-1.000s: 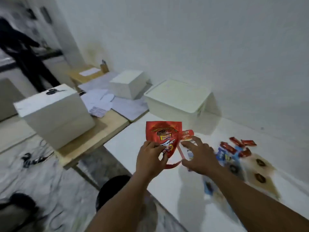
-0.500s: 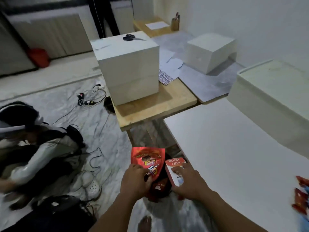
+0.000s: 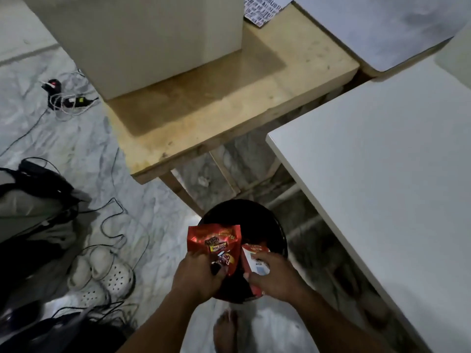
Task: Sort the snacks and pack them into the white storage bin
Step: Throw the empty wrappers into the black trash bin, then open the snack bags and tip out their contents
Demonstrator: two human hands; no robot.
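Closest to the person, both hands are raised side by side over a round black bucket (image 3: 257, 220) on the floor. The left hand (image 3: 198, 276) pinches the lower edge of a red pouch (image 3: 216, 243), thumb and fingers curled onto it. The pouch runs lengthwise away from the grip, its top edge pointing forward. Just beside it, the right hand (image 3: 272, 278) curls around a red-and-white packet (image 3: 254, 258), whose long side likewise runs forward out of the palm. The two snacks are near each other, almost touching.

Beyond the bucket and to the right is the white table (image 3: 382, 174). Farther ahead is a wooden table (image 3: 216, 103) with a large white box (image 3: 153, 34) on it. Only a pale corner at the far upper right (image 3: 457, 52) seems to be the white storage bin.

Judging from that, the bin lies forward and well to the right of both grips. The right hand is the nearer one, and both snacks must be carried up over the white table's edge.
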